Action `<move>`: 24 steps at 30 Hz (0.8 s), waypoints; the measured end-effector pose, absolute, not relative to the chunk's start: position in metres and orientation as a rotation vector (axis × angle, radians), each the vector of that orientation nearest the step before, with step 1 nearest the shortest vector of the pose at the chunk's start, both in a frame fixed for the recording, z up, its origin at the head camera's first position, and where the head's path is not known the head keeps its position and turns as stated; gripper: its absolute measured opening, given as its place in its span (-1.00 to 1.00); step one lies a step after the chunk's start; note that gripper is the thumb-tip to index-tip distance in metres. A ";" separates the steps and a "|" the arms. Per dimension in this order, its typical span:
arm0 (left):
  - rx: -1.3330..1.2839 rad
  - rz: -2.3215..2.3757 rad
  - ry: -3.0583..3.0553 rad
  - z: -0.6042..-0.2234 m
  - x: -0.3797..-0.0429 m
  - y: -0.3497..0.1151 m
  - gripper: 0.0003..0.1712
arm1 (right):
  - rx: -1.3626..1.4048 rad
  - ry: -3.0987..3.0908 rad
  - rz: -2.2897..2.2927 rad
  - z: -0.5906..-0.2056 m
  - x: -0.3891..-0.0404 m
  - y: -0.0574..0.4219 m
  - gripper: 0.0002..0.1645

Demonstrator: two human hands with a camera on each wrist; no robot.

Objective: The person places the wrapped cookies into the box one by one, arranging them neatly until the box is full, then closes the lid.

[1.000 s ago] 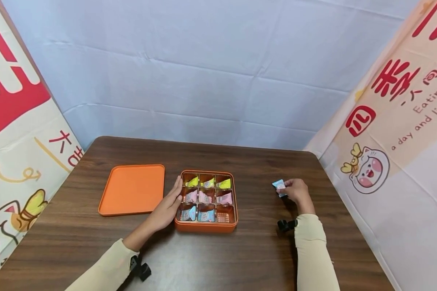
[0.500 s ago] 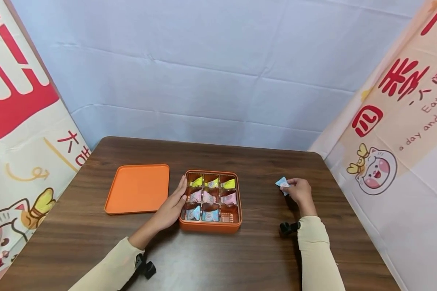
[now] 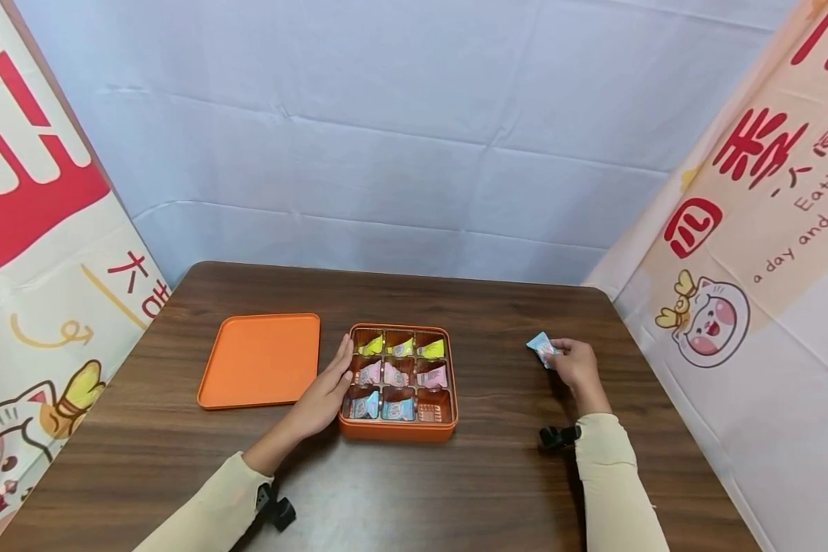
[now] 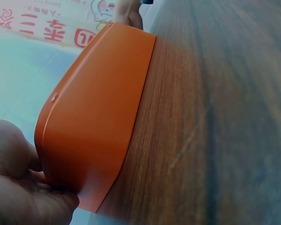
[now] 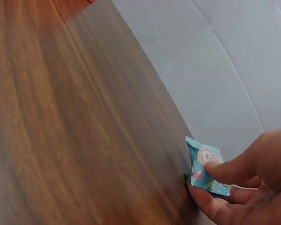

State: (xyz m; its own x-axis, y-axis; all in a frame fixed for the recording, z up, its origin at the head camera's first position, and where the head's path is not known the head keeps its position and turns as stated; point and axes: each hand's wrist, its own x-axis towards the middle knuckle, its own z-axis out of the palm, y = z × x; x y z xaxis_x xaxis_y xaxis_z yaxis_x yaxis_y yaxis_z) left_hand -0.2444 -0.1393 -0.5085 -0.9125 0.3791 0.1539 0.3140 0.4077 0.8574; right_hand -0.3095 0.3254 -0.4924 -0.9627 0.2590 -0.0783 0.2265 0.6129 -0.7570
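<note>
An orange box (image 3: 398, 434) with a nine-compartment insert stands at mid-table. My left hand (image 3: 317, 397) rests along its left side, fingers fairly straight; the left wrist view shows the fingers against the box wall (image 4: 93, 108). Yellow wrapped candies (image 3: 401, 348) lie in the back row and pink wrapped candies (image 3: 395, 374) in the middle row. Blue wrapped candies (image 3: 398, 409) fill the front-left and front-middle compartments; the front-right compartment is bare. Right of the box, my right hand (image 3: 575, 365) pinches a blue wrapped candy (image 5: 205, 163) between thumb and fingers, near the tabletop.
An orange lid (image 3: 262, 359) with a raised rim lies flat to the left of the box. Beyond the dark wooden table (image 3: 455, 491) hangs a pale cloth (image 3: 386, 153). Printed banners (image 3: 717, 253) flank both sides.
My right hand has shifted slightly right with the blue wrapped candy, which has turned a little in the fingers. The left hand stays at the box, and the head view has shifted slightly.
</note>
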 end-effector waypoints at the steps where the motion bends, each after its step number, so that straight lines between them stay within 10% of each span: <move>1: 0.639 1.550 2.582 -0.509 -0.244 -0.139 -0.30 | -0.413 -2.776 1.315 -0.493 -0.310 0.326 -0.51; 24: 0.613 1.519 2.587 -0.509 -0.245 -0.140 -0.30 | -0.483 -2.359 2.065 -0.496 -0.303 0.319 -0.38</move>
